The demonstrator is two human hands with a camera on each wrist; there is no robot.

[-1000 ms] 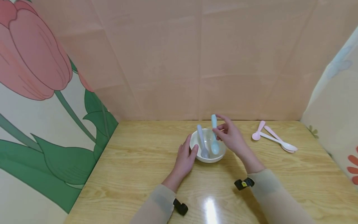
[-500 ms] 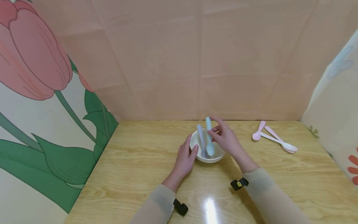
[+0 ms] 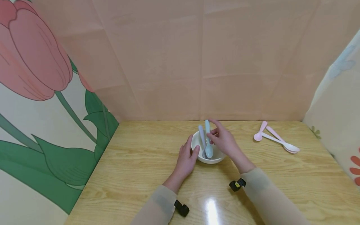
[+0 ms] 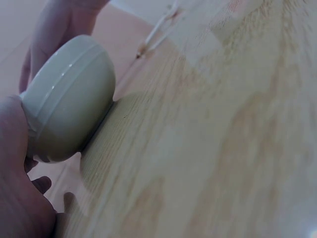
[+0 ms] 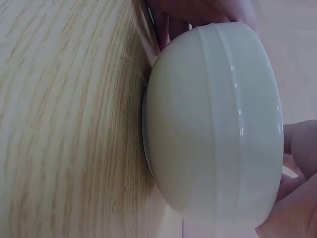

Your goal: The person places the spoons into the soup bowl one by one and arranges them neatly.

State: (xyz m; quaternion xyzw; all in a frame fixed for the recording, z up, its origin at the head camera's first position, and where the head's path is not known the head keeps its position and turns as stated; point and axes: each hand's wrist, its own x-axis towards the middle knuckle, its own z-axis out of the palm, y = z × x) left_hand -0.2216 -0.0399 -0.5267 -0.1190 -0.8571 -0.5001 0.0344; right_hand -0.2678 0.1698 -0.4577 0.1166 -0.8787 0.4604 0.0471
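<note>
A white bowl [image 3: 217, 155] stands upright on the wooden table, seen from the side in the left wrist view [image 4: 74, 99] and the right wrist view [image 5: 213, 129]. My left hand [image 3: 186, 157] grips its left side, thumb at the rim. Inside the bowl leans a lavender spoon [image 3: 201, 134], its handle above the back rim. My right hand [image 3: 224, 139] pinches the handle of a light blue spoon [image 3: 209, 150], whose bowl end is inside the white bowl, beside and partly over the lavender one. Whether the blue spoon touches the bowl's bottom I cannot tell.
At the back right of the table [image 3: 135, 150] lie a short pink spoon [image 3: 257, 136], a white spoon [image 3: 289, 147] and another pink handle [image 3: 274, 133] crossing beneath it. A pink cloth wall [image 3: 168, 62] borders the table's back edge.
My right hand has moved left with the light blue spoon, bringing it from the bowl's right part to beside the lavender spoon. The left hand and the bowl have stayed in place.
</note>
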